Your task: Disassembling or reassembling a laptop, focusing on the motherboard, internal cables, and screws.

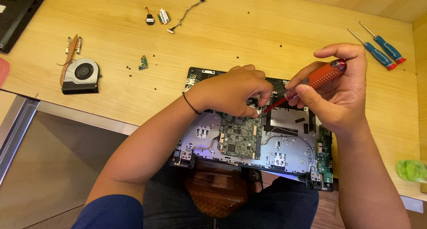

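Item: red-handled, clear-collared screwdriver (311, 81), pinched in right hand (340, 93) fingers, long axis running two-to-eight o'clock, tip beside curled left hand (233, 90) fingertips pressing the opened dark laptop chassis with green circuit board (238, 137), at table's six o'clock edge.

the wooden table top (249, 37) has a wide bare strip across its middle, and a hand can slide there, though tiny dark screws (281, 45) lie dotted about. the opened laptop base with its green circuit board (238, 137) fills the near edge. the left hand (233, 91) rests on top of it and blocks the way in from the left. the right hand (338, 93) holds a red see-through screwdriver (311, 82) that bars the right side. far left sits a grey round fan with a copper pipe (80, 73). two blue screwdrivers with red tips (378, 51) lie far right. a thin grey cable (187, 13) and a small black round part (150, 19) sit near the back.
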